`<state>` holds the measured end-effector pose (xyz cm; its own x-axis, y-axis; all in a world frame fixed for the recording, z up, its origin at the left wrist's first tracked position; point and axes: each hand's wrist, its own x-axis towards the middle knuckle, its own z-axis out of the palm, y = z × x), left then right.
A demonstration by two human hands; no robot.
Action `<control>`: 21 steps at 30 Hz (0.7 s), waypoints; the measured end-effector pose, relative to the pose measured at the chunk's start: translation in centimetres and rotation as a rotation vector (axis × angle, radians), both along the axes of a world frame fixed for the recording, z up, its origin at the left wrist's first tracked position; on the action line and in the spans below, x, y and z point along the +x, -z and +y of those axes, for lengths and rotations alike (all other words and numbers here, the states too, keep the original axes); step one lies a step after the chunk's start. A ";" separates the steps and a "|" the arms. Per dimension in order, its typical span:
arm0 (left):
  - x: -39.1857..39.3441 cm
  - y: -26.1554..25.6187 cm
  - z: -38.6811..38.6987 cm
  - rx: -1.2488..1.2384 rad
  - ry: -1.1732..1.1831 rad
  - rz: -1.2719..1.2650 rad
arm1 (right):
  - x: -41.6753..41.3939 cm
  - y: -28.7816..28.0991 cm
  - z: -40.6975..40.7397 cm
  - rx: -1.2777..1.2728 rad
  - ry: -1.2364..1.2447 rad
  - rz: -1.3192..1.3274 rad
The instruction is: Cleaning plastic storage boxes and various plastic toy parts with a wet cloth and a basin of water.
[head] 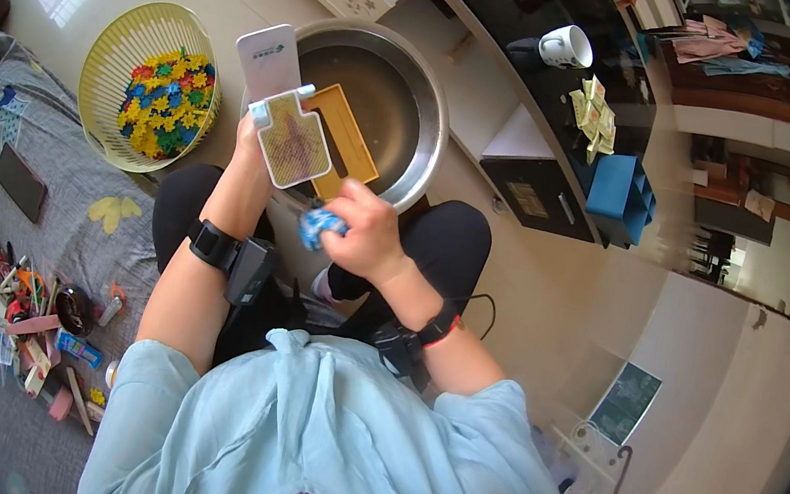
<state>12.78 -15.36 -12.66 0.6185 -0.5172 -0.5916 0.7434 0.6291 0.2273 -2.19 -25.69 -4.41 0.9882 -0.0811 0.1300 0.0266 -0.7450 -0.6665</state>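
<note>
My left hand (251, 139) holds a hinged flat case (294, 138), opened out, with a white lid panel and a patterned lower panel; most of its fingers are hidden behind the case. In my right hand (363, 231), closed and slightly blurred, is a crumpled blue-and-white cloth or scrubber (322, 228), just below and to the right of the case. Beneath both hands stands a wide metal basin (435, 120) holding water. A yellow-orange rectangular tray or frame (353, 139) lies in the basin, partly hidden by the case.
Left of the basin, a pale yellow basket (97, 72) holds colourful plastic pieces (165, 105). A phone (21, 181) and a pile of small items (39, 326) lie on the grey sofa cover. A dark cabinet top at right bears a mug (566, 46), packets (594, 120) and a blue organizer (617, 200).
</note>
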 end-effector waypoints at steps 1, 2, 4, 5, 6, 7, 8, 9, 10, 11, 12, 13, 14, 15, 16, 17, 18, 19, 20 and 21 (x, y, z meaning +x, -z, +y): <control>0.1 0.4 0.0 -0.079 0.019 0.014 | -0.2 0.4 -0.8 0.000 0.000 -0.005; 0.4 1.4 -0.3 -0.130 0.038 0.046 | -0.2 0.6 -1.8 0.165 0.105 0.000; 0.3 1.5 -0.6 -0.128 0.150 0.029 | 0.7 0.5 -3.7 0.488 0.321 -0.008; 0.2 1.4 -0.6 -0.126 0.262 0.017 | 1.4 0.1 -4.5 0.645 0.435 -0.022; -0.1 -0.4 -0.7 -0.009 0.340 0.007 | 2.3 -0.9 -5.3 0.571 0.374 -0.076; -0.2 -1.0 -1.0 -0.012 0.345 0.000 | 3.3 -1.1 -6.1 0.488 0.318 -0.185; -0.2 -1.4 -1.2 0.053 0.380 -0.018 | 4.2 -1.3 -6.3 0.479 0.294 -0.234; -0.3 -1.5 -1.1 0.122 0.407 -0.032 | 5.5 -1.9 -5.7 0.475 0.264 -0.276; -0.4 -1.3 -1.1 -0.055 0.398 -0.023 | 6.3 -2.2 -5.7 0.407 0.197 -0.259; -0.4 -1.1 -1.2 -0.058 0.400 -0.024 | 7.2 -2.2 -5.8 0.340 0.128 -0.240; -0.3 -1.6 -1.3 0.017 0.456 -0.105 | 8.3 -1.5 -5.7 0.233 0.110 -0.242; -0.3 -1.9 -1.3 0.093 0.509 -0.185 | 8.7 -1.1 -5.8 -0.031 0.104 -0.254; -0.9 -1.7 -1.5 0.036 0.456 -0.253 | 9.1 -0.9 -6.2 -0.256 0.047 -0.304; -1.2 -2.0 -1.5 0.040 0.449 -0.250 | 9.7 -0.9 -6.2 -0.475 -0.019 -0.352; -1.3 -2.4 -1.6 0.061 0.438 -0.276 | 9.9 -0.8 -6.0 -0.470 -0.025 -0.351; -1.4 -2.5 -1.7 0.082 0.428 -0.301 | 10.2 -0.7 -5.8 -0.532 -0.042 -0.345; -1.2 -2.4 -1.5 0.196 0.524 -0.366 | 10.4 -0.7 -5.4 -0.591 -0.063 -0.340; -1.0 -1.5 -1.4 0.195 0.521 -0.361 | 10.7 -0.7 -5.2 -0.591 -0.068 -0.337; -0.7 0.2 -1.3 -0.010 0.543 -0.262 | 11.1 -0.5 -5.1 -0.597 -0.114 -0.407; -0.4 0.6 -1.4 -0.213 0.562 -0.161 | 11.5 -0.3 -5.2 -0.602 -0.158 -0.476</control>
<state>12.43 -16.77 -13.31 0.2899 -0.8862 -0.3613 0.9411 0.1952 0.2762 9.29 -30.85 -4.09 0.8088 0.2747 0.5200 0.3438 -0.9382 -0.0392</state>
